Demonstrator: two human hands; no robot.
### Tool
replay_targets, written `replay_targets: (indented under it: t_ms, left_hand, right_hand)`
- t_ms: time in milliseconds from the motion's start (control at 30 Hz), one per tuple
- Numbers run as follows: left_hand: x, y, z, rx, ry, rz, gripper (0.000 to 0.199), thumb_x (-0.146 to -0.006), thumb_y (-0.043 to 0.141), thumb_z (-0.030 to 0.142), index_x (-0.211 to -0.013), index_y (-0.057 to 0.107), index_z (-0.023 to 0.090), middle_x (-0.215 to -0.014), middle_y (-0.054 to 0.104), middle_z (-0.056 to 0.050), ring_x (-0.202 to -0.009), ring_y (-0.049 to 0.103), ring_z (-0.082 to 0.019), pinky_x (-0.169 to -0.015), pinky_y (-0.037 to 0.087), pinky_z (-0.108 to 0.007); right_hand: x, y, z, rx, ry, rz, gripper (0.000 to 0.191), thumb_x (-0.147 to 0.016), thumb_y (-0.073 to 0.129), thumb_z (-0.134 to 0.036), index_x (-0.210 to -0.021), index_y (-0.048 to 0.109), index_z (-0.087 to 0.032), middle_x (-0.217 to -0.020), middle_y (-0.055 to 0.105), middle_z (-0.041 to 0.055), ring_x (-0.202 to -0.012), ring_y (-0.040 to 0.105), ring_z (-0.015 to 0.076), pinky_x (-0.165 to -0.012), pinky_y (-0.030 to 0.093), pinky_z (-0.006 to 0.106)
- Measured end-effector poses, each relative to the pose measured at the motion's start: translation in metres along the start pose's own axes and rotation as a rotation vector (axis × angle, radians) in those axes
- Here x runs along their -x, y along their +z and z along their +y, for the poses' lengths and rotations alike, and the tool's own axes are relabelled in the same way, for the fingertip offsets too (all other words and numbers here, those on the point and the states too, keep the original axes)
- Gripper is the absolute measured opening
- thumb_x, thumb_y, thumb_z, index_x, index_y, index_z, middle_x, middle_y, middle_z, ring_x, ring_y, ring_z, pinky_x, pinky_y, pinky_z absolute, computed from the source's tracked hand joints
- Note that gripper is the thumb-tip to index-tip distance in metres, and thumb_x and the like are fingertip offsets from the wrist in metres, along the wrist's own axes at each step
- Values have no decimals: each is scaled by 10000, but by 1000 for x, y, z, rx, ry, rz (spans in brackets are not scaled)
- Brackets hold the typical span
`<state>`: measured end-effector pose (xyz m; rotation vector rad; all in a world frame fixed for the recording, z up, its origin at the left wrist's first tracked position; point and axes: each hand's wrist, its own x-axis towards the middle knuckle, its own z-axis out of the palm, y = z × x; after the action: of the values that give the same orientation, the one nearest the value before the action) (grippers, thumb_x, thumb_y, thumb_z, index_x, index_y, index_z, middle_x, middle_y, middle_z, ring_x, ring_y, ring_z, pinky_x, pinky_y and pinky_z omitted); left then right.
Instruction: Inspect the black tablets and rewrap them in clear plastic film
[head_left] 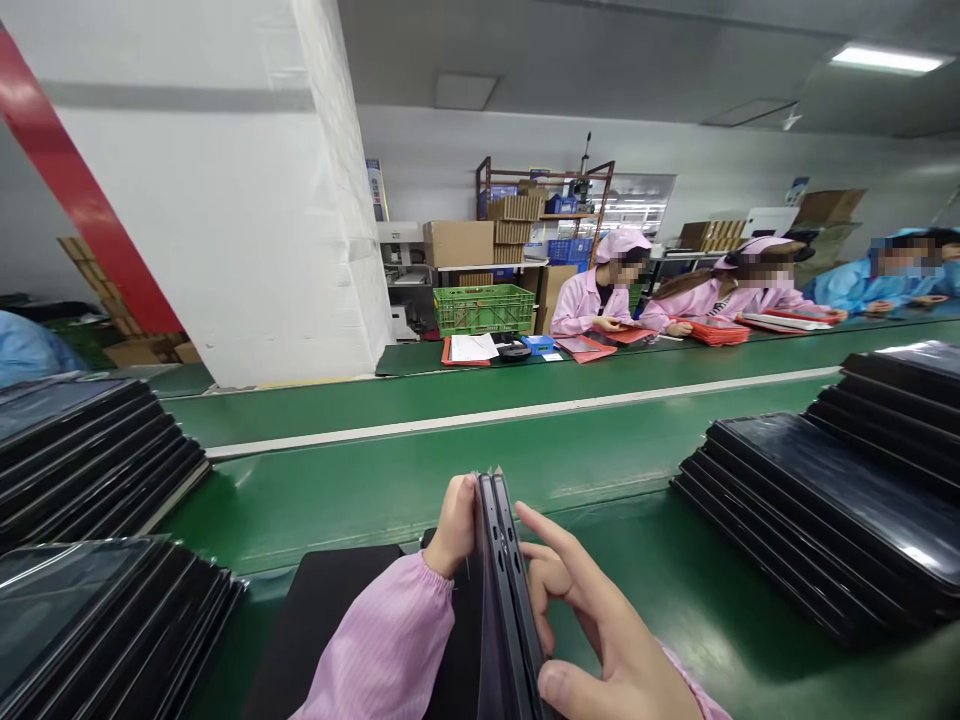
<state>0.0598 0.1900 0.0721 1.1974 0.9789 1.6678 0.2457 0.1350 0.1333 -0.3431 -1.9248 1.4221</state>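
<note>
Two slim dark tablets (504,580), pressed face to face, stand on edge in front of me, with small port openings showing along their narrow sides. My left hand (454,525) is closed around their far end from the left; its other fingers are hidden behind them. On the right, my right hand (592,620) has its fingers apart, the index stretched out and the middle one bent. Its thumb tip rests at the near side of the tablets. Below and to the left lies a flat black case or panel (319,600) on the green bench (622,570).
Stacks of black-edged flat devices in clear film stand on the left (97,610) and right (810,510). A white strip (525,410) crosses the green surface. Beyond it, co-workers (600,295) in pink and blue sit near red sleeves (716,330) and a green crate (484,310).
</note>
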Motion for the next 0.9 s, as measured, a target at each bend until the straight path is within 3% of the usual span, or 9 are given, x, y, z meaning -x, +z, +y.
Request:
replay_targets:
  t_ms: [133,333,700,900]
  left_hand:
    - [4,4,5,-89,130,-40,750,-778,306,900,-522,429,207,-479,352,30,-468,283,-107,-485,224,-302]
    - [6,5,6,-116,164,-74,740,-779,295,901,-515,387,216,-485,335,30,-478,269,-110,-491,207,-305]
    - [6,6,5,-123,172,-82,742,-776,294,903,-505,379,217,-480,338,27,-478,265,-109,-486,206,-309]
    - [7,8,6,-91,139,-9,750,-782,334,889,-514,452,199,-477,391,22,-475,311,-111,-494,244,-303]
  right_hand:
    - [3,3,-4,-1,30,26,777,-824,613,-228,-1539,336,-354,-764,537,-52,-783,578,180,-1154,228,474]
    - [6,2,-2,3,-30,30,876,-725,544,-114,-1518,341,-427,-757,538,-66,-754,569,165,-1134,266,429]
    - [6,2,-6,52,-56,33,766,-813,511,-160,-1519,334,-402,-762,538,-58,-735,569,168,-1111,316,450]
    - [1,1,-2,37,-101,35,726,-856,481,-167,-1528,311,-382,-737,491,-61,-766,563,163,-1088,330,444]
